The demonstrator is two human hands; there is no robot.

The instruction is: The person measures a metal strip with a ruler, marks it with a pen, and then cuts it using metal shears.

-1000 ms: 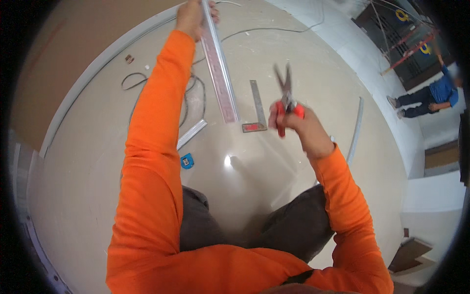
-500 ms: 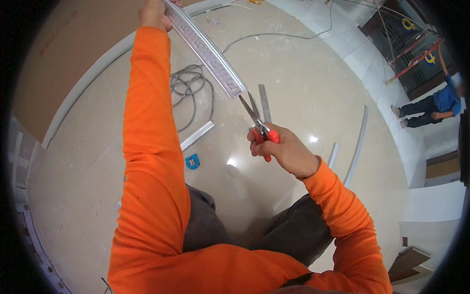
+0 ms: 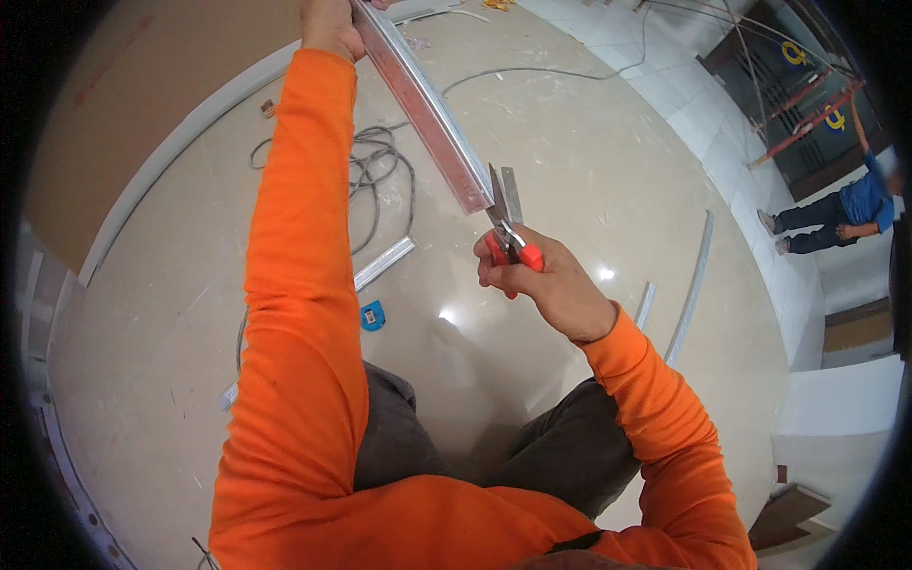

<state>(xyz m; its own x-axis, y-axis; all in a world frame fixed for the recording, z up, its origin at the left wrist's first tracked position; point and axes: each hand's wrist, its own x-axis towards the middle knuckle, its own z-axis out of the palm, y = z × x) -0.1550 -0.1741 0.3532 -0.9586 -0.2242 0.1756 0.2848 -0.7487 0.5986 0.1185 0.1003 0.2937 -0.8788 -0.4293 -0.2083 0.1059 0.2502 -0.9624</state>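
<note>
Upper middle of the view, above the tan floor (image 3: pixel 570 180): a long silver metal channel (image 3: pixel 432 114), held on a slant. Its long axis runs from top left, at the left hand (image 3: pixel 331 28), down and rightward; the free lower end points toward the right hand (image 3: pixel 551 285). Left fingers clamped round the upper part, partly cut off by the frame edge. Right fingers wrapped round the red handles of metal snips (image 3: pixel 503 228). Snips point up and slightly left, blades at the channel's free end by its right corner; whether metal sits between the blades, cannot tell. Flat grey bar (image 3: pixel 513 197) just beyond, part hidden. Blue tape measure (image 3: pixel 372 315) on the floor, near a short silver piece (image 3: pixel 385 264) that slants up rightward. Dark cable (image 3: pixel 411 195) looped left of the channel. Far right, another person (image 3: pixel 864 202) in blue, one arm raised.
</note>
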